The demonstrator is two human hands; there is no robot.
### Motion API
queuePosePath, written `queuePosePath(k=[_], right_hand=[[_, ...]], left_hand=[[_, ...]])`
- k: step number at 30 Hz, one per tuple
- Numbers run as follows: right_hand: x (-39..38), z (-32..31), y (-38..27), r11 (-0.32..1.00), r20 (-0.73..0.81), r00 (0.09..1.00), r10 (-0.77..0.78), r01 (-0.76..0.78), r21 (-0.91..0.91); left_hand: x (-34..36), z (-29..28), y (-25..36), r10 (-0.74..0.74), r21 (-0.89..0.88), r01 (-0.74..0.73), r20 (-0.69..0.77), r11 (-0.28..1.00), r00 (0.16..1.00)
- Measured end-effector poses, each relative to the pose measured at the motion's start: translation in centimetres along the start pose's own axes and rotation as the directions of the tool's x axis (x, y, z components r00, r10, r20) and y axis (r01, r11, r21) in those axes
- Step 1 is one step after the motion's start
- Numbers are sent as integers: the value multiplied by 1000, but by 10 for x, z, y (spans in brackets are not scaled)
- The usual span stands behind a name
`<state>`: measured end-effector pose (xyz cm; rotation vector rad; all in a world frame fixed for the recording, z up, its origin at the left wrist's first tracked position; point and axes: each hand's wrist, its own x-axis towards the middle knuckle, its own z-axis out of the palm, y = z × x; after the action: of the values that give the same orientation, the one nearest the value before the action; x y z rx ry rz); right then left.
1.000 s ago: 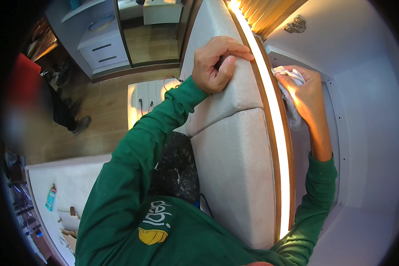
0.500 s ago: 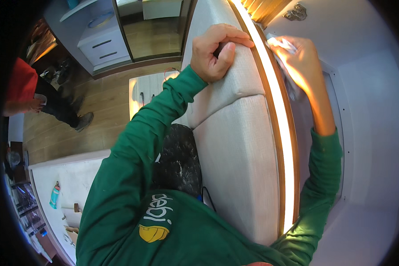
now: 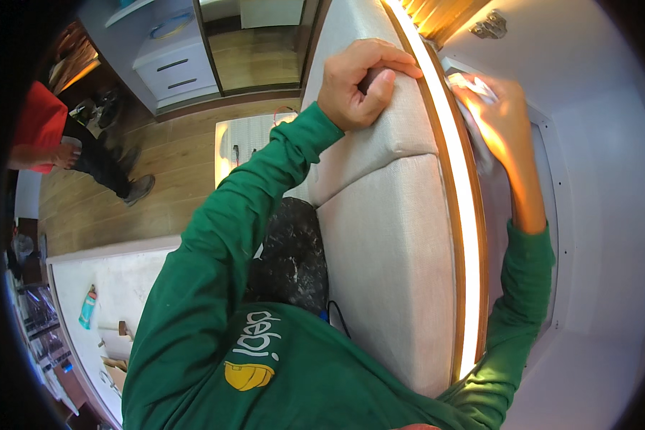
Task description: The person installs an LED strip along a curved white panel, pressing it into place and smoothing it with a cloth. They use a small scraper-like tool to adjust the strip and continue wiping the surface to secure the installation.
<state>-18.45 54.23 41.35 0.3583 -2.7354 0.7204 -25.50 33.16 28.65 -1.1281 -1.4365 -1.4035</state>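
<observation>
My left hand (image 3: 358, 86) is curled into a loose fist, with nothing visible in it. It rests on the pale grey upholstered panel (image 3: 387, 222), its fingertips by the wood-edged lit strip (image 3: 460, 193). On the other side of that strip, my right hand (image 3: 505, 118) pinches a crumpled white cloth (image 3: 480, 87). The cloth lies against the white surface close beside the strip, and my palm and fingers hide part of it. Warm light falls on the right hand's fingers and wrist.
A metal hinge (image 3: 489, 27) sits on the white panel beyond my right hand. At left stands a person in a red shirt (image 3: 41, 125) holding a cup-like object. A white worktop (image 3: 136, 269) bears a teal tube (image 3: 87, 307); a black dusty surface (image 3: 290, 251) lies below my left arm.
My right hand has slid slightly nearer with the cloth along the strip. The left hand stays curled on the panel. The whole view has shifted a little.
</observation>
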Motion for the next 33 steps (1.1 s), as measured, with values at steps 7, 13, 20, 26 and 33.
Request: queuePosePath(k=[7,13,20,26,33], right_hand=[[-5,-1,16,978,-36,999,3,4,206],[-14,-2,19,982,7,998,61,-61,177],[5,0,13,997,-31,1000,2,0,83],[-36,-15,8,979,57,990,132,-139,150],[-4,0,12,985,-34,999,21,-15,170]], left_hand=[[3,4,-3,23,-14,-25,-84,1000,996],[1,2,0,-21,3,22,-27,1000,999],[1,1,4,-44,-5,44,8,999,999],[5,5,0,38,-12,-39,-75,999,996],[5,1,9,-72,29,72,-9,997,997]])
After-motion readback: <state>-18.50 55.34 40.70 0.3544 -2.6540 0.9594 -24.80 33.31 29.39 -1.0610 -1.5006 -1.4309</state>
